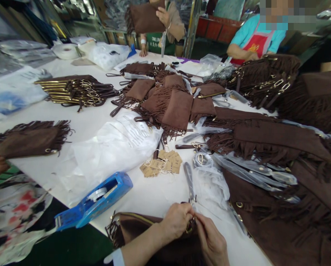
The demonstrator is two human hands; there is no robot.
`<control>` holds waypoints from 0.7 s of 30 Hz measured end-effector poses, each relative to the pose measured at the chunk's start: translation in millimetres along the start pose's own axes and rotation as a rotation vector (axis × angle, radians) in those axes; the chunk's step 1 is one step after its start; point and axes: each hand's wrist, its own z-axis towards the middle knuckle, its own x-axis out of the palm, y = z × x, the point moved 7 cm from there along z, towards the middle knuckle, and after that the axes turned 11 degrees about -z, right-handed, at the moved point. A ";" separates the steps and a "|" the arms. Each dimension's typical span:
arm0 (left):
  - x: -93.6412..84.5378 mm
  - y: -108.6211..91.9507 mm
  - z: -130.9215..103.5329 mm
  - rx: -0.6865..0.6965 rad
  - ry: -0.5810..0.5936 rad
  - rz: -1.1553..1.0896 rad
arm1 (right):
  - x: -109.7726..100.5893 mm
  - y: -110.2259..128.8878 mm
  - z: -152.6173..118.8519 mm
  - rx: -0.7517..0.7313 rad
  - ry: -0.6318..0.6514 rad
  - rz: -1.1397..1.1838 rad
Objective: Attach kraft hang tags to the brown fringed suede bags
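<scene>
At the table's (154,199) near edge, a brown fringed bag (154,232) is held by both hands, left hand (176,221) and right hand (212,244) pinched together on a small gold ring (189,226) at its top corner. The ring could well slip from so fine a grip. A blue tape dispenser (96,201) is seen alongside, paper tags (162,164) beyond, and more fringed bags (176,103) are heaped mid-table, where co-workers are seated.

White desk (93,122) crowded. Blue tape dispenser (95,201) near front edge, clear plastic bags (115,146) behind it. Heap of kraft tags (162,163) mid-desk. Brown fringed pouches (171,101) piled centre; gold-trimmed straps (73,90) stacked left. Two co-workers stand far side.
</scene>
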 end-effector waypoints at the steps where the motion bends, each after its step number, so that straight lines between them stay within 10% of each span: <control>1: 0.2 0.6 0.1 0.008 -0.005 0.041 | 0.2 -0.5 0.2 0.006 -0.004 0.003; 13: -15.1 -0.3 -8.0 -0.039 -0.160 -0.054 | -12.0 2.6 12.8 0.020 0.002 0.019; 21: -30.3 5.6 4.0 -0.107 -0.267 0.148 | -127.5 50.1 83.8 0.089 -0.243 0.341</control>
